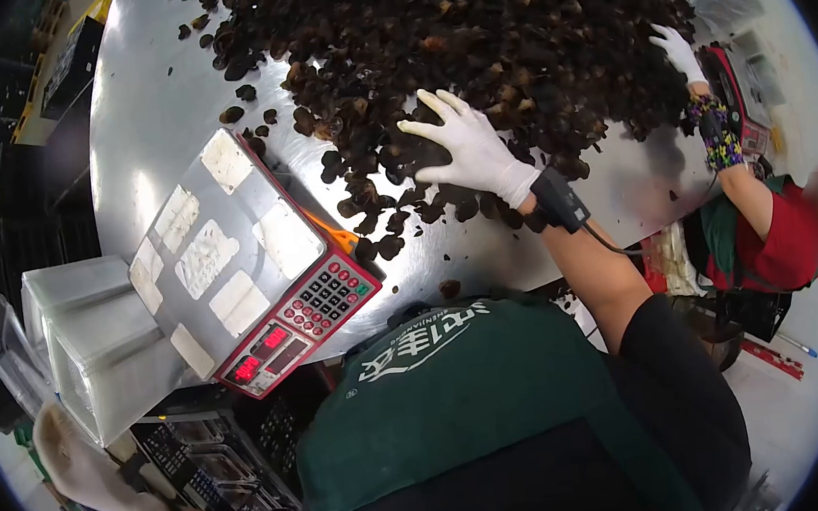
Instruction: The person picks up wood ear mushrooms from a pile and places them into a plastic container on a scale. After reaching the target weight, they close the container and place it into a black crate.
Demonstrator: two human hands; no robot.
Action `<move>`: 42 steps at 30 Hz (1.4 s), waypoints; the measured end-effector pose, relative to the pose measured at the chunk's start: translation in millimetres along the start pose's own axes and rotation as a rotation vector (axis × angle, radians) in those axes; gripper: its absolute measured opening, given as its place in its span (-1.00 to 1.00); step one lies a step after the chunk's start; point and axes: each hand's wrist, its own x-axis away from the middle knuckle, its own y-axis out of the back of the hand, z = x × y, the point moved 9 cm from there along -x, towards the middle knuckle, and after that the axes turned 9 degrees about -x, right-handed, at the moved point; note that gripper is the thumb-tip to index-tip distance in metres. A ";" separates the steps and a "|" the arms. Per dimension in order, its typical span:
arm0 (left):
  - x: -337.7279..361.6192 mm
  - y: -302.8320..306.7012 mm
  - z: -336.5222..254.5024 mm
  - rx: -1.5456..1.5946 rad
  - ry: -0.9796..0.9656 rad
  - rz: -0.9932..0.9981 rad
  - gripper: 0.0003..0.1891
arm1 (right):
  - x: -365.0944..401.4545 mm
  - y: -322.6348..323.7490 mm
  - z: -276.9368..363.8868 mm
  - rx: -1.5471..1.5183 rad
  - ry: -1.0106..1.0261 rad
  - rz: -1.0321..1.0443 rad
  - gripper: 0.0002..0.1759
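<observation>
My right hand (473,151), in a white glove, is spread over the near edge of a big heap of dark, curled wood ear mushrooms (505,29). Its fingers are apart, with loose pieces around and below them. Low on the left, my left hand (90,473) is also gloved in white and reaches up beside a stack of clear plastic boxes (107,344). Its fingertips are right at the boxes' lower edge, and how they are bent does not show. A tilted clear box (20,357) stands just beyond that hand.
A red-framed weighing scale (272,269) with a steel top and lit red digits sits on the metal table (141,84), left of the heap. Black crates (217,461) are below it. At right, a co-worker's gloved hand (680,52) touches the heap near another scale (744,100).
</observation>
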 end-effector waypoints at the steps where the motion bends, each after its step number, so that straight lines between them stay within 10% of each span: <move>1: 16.8 -7.0 -28.6 0.005 -0.097 -0.058 -0.78 | 1.0 -3.5 -2.3 -0.053 0.025 -0.058 -0.26; 8: 120.4 -171.0 -157.6 0.016 -0.538 0.321 -0.76 | 0.6 9.1 -23.8 -0.214 -0.007 -0.367 -0.93; 16: 133.7 -193.9 -162.6 -0.014 -0.493 0.471 -0.47 | -78.8 5.3 26.7 -0.113 0.168 -0.281 -0.92; 21: 128.7 -178.4 -145.9 0.080 -0.375 0.459 -0.41 | -122.8 -33.1 38.4 0.054 -0.004 0.062 -0.13; 28: 119.3 -166.3 -124.0 0.066 -0.298 0.366 -0.52 | -133.6 -47.1 5.3 0.007 -0.043 0.011 -0.71; 42: 113.8 -182.1 -79.6 0.115 -0.182 0.272 -0.52 | -121.5 5.0 66.9 -1.249 -0.372 0.257 -0.61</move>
